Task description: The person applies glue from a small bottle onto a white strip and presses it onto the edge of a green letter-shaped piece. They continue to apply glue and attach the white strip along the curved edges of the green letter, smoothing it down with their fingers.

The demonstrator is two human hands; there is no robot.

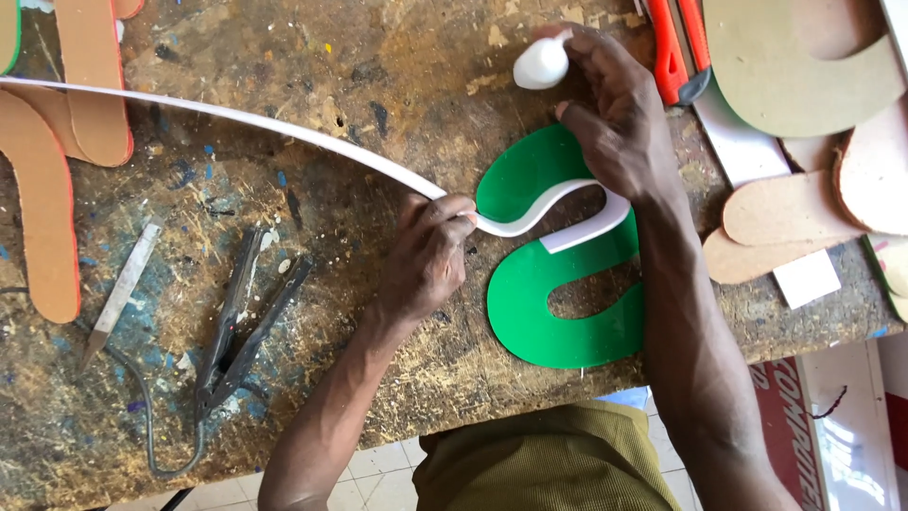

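- Left hand (427, 255): fingers pinched shut on the white strip (284, 128), right where it meets the edge of the green S (558, 274).
- Right hand (615, 123): fingers curled around a small white bottle (541, 63), the lower fingers pressing the strip's end down on the S.
- The strip runs from the S, near the front edge of the tabletop (378, 85), in a long arc to the far left edge. It bends freely along the curve yet holds its arc in the air, so it looks light and springy; gripping it close to the bend, as the left hand does, seems the surest hold.
- The S lies flat and looks like thin, stiff, smooth sheet, likely to slide unless pinned.
- Pliers (236, 331) and a blade (118, 293) lie towards the front left; tan cut-outs (43, 208) sit at the left edge.
- At the right edge: an orange cutter (676, 47) and more tan shapes (794, 208).
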